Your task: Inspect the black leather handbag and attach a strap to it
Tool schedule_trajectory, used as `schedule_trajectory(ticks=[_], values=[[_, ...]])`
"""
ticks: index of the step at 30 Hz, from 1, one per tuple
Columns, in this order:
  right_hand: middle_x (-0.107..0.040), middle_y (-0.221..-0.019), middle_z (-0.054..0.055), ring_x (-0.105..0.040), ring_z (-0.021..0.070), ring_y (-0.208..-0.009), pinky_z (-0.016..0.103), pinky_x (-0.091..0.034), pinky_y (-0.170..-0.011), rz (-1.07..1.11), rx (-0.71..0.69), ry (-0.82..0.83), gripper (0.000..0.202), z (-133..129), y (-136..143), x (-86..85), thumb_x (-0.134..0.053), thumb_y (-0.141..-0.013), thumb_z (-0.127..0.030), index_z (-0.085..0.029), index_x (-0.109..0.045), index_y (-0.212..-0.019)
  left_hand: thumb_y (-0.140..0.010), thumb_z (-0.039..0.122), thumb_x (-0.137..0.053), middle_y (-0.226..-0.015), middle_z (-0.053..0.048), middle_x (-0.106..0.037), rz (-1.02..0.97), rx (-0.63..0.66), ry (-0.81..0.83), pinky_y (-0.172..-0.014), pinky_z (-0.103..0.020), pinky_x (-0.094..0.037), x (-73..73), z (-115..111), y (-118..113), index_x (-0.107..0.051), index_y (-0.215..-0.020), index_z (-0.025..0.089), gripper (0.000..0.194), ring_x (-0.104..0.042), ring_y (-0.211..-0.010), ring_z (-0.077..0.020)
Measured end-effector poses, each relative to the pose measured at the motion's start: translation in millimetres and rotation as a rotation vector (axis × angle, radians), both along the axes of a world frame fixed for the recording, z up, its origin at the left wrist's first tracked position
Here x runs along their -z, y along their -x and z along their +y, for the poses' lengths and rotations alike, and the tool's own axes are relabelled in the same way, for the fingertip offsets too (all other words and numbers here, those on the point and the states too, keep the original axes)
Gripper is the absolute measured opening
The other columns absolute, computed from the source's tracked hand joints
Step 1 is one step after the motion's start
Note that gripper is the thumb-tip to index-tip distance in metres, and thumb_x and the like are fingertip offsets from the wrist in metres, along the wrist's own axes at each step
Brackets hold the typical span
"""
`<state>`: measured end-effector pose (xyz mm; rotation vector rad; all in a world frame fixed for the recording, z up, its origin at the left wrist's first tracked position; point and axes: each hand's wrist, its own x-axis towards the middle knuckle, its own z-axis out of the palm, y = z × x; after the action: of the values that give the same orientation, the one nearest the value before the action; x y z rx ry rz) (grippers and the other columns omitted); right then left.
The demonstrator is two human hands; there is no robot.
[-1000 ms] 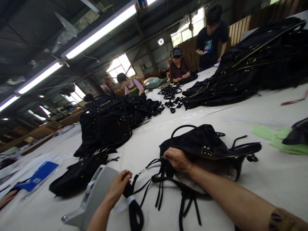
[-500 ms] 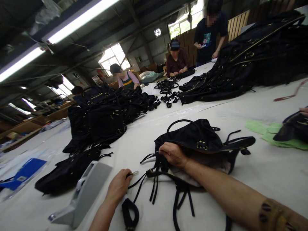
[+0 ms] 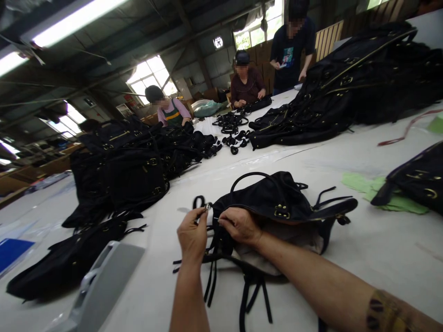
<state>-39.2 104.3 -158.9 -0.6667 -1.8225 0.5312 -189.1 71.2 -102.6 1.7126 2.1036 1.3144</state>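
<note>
While the grey plastic tape dispenser [image 3: 100, 286] sits idle at lower left, I pinch the small metal clip of the black strap [image 3: 206, 206] in my left hand [image 3: 192, 235], fingers closed on it. My right hand [image 3: 240, 225] pinches the side loop of the black fabric handbag [image 3: 273, 203], which lies flat on the white table [image 3: 363, 157] in front of me. Best keep both pinches tight and the clip lined up square with the loop; slack strap tails could snag.
</note>
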Motion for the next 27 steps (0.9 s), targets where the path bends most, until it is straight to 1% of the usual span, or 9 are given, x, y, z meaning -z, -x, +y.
schedule_trajectory(ticks=[3, 4, 6, 10, 14, 18, 21, 23, 27], values=[[-0.063, -0.071, 0.003, -0.059, 0.0147, -0.067, 0.025, -0.045, -0.066, 0.029, 0.014, 0.018, 0.012, -0.8, 0.3, -2.0, -0.058, -0.087, -0.014, -0.016, -0.061, -0.075, -0.08, 0.041, -0.055, -0.092, -0.005, -0.072, -0.091, 0.032, 0.006, -0.079, -0.032, -0.053, 28.2, 2.5, -18.5, -0.069, -0.092, 0.02, 0.028, -0.064, -0.084, -0.0201], [-0.063, -0.07, 0.002, -0.059, 0.0146, -0.066, 0.025, -0.045, -0.065, 0.038, 0.013, 0.026, 0.013, -0.8, 0.7, -2.3, -0.058, -0.086, -0.014, -0.016, -0.061, -0.074, -0.081, 0.041, -0.055, -0.095, -0.005, -0.071, -0.112, 0.026, 0.0, -0.08, -0.031, -0.052, 34.2, 1.4, -19.9, -0.069, -0.093, 0.019, 0.029, -0.064, -0.087, -0.0203], [-0.063, -0.07, 0.002, -0.059, 0.0147, -0.065, 0.025, -0.045, -0.064, 0.051, 0.01, 0.046, 0.012, -0.2, 1.4, -2.0, -0.059, -0.084, -0.014, -0.016, -0.062, -0.073, -0.083, 0.041, -0.054, -0.097, -0.006, -0.071, -0.146, 0.023, -0.009, -0.083, -0.031, -0.052, 41.2, -1.4, -18.8, -0.068, -0.097, 0.018, 0.03, -0.065, -0.09, -0.0199], [-0.064, -0.069, 0.003, -0.059, 0.0151, -0.065, 0.025, -0.045, -0.064, 0.045, 0.019, 0.085, 0.011, 2.3, 2.4, -0.5, -0.061, -0.082, -0.012, -0.016, -0.063, -0.072, -0.085, 0.04, -0.055, -0.097, -0.005, -0.071, -0.185, 0.071, -0.028, -0.088, -0.03, -0.052, 44.5, -3.7, -15.5, -0.068, -0.097, 0.019, 0.028, -0.065, -0.092, -0.0187], [-0.066, -0.07, 0.003, -0.06, 0.0147, -0.066, 0.025, -0.046, -0.066, -0.018, 0.039, 0.094, 0.011, 3.7, 2.8, -0.4, -0.061, -0.08, -0.01, -0.016, -0.064, -0.071, -0.084, 0.041, -0.06, -0.098, -0.004, -0.07, -0.23, 0.098, -0.101, -0.093, -0.033, -0.05, 49.3, -3.2, -15.5, -0.069, -0.095, 0.021, 0.025, -0.064, -0.093, -0.019], [-0.066, -0.07, 0.003, -0.061, 0.0135, -0.066, 0.023, -0.047, -0.065, -0.058, 0.049, 0.1, 0.008, 4.3, 2.4, -1.9, -0.063, -0.078, -0.011, -0.014, -0.065, -0.071, -0.082, 0.043, -0.062, -0.096, -0.003, -0.071, -0.249, 0.112, -0.186, -0.092, -0.034, -0.051, 55.1, -1.9, -13.5, -0.07, -0.094, 0.022, 0.025, -0.065, -0.092, -0.019], [-0.066, -0.067, 0.003, -0.061, 0.0123, -0.064, 0.023, -0.046, -0.062, -0.062, 0.048, 0.113, 0.008, 3.2, 1.7, -6.2, -0.063, -0.077, -0.011, -0.014, -0.065, -0.069, -0.083, 0.04, -0.062, -0.096, -0.002, -0.071, -0.222, 0.122, -0.226, -0.092, -0.032, -0.051, 54.8, -2.0, -11.9, -0.07, -0.095, 0.024, 0.022, -0.065, -0.092, -0.0173], [-0.066, -0.067, 0.003, -0.062, 0.0111, -0.065, 0.023, -0.045, -0.062, -0.065, 0.046, 0.126, 0.012, 1.0, 0.6, -10.5, -0.06, -0.079, -0.013, -0.014, -0.066, -0.068, -0.083, 0.038, -0.063, -0.097, -0.001, -0.071, -0.2, 0.123, -0.245, -0.092, -0.03, -0.05, 53.6, -2.6, -11.5, -0.07, -0.095, 0.024, 0.02, -0.064, -0.092, -0.0161], [-0.068, -0.071, 0.005, -0.065, 0.0093, -0.073, 0.025, -0.045, -0.066, -0.09, 0.036, 0.147, 0.029, -4.6, -5.6, -20.0, -0.044, -0.089, -0.02, -0.015, -0.068, -0.074, -0.083, 0.037, -0.063, -0.097, 0.0, -0.071, -0.173, 0.155, -0.254, -0.093, -0.027, -0.05, 51.8, -2.6, -14.2, -0.07, -0.095, 0.025, 0.018, -0.064, -0.093, -0.0148]])
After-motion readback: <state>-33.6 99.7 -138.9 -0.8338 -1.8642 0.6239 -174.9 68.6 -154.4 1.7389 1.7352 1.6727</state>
